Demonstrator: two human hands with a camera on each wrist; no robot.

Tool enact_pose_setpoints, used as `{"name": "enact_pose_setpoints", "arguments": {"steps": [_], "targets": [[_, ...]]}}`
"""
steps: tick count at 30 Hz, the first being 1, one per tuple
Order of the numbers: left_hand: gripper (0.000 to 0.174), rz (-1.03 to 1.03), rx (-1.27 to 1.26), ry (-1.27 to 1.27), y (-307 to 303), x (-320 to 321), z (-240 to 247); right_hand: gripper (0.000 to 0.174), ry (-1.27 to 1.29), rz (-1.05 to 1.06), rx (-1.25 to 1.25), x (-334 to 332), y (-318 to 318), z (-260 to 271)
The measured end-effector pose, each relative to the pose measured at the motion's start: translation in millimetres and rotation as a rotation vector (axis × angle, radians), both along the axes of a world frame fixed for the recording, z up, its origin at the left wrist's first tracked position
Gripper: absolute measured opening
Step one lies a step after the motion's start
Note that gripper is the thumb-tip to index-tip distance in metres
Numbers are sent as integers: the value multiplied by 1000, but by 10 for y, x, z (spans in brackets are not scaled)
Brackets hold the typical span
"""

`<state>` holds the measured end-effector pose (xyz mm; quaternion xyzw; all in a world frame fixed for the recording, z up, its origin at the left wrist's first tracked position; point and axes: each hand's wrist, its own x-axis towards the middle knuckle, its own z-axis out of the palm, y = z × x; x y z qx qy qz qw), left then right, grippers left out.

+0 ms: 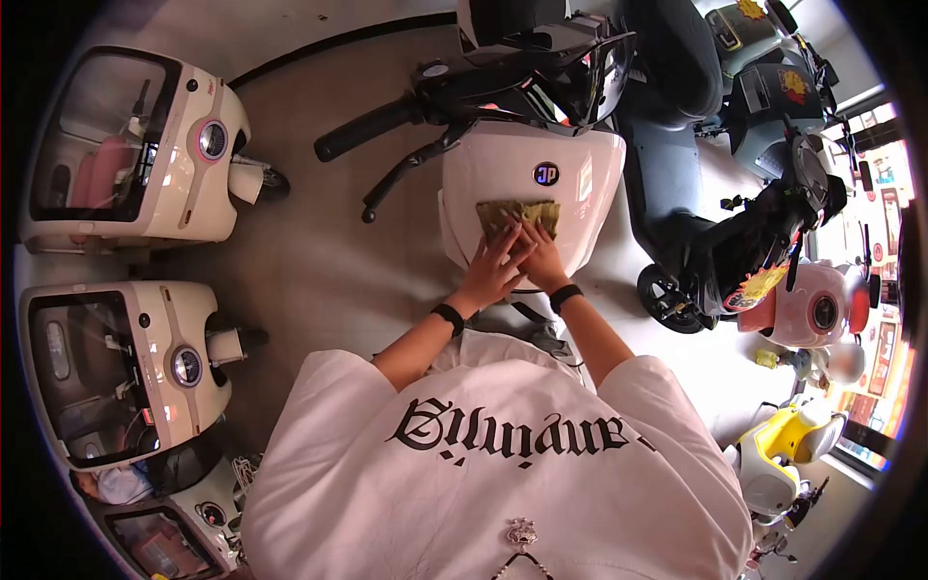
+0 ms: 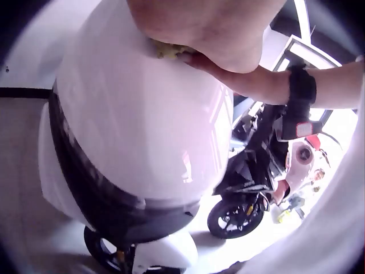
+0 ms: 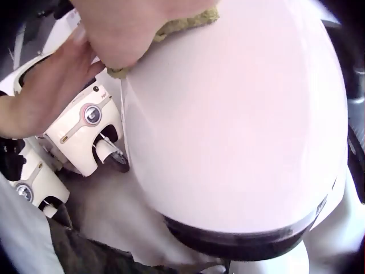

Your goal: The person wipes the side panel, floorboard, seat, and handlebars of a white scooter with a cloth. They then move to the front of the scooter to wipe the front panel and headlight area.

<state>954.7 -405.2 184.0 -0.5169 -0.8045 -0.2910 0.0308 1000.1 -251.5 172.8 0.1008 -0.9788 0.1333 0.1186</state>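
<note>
An olive-yellow cloth lies against the pale front panel of a scooter, below its round JP badge. My left hand presses on the cloth with its fingers extended. Beside it, my right hand also rests on the cloth, fingers stretched forward and overlapping the left ones. In the left wrist view, only a bit of the cloth shows beneath the hands. The right wrist view has the cloth's edge sticking out from under my right hand.
Above the panel stretch the scooter's black handlebar grip and brake lever. Two cream enclosed vehicles stand at left. A dark scooter is close by on the right, with a yellow-and-white one lower down.
</note>
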Motion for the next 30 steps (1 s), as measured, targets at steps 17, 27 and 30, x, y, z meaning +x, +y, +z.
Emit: {"name": "enact_pose_setpoints", "arguments": {"steps": [17, 27, 30], "targets": [[70, -219, -107, 195, -139, -454, 2, 52, 79, -259, -104, -124, -149, -27], [67, -182, -131, 211, 751, -641, 401, 35, 178, -323, -39, -47, 602, 314], [61, -124, 140, 189, 1202, -772, 712, 47, 302, -408, -173, -329, 713, 574]]}}
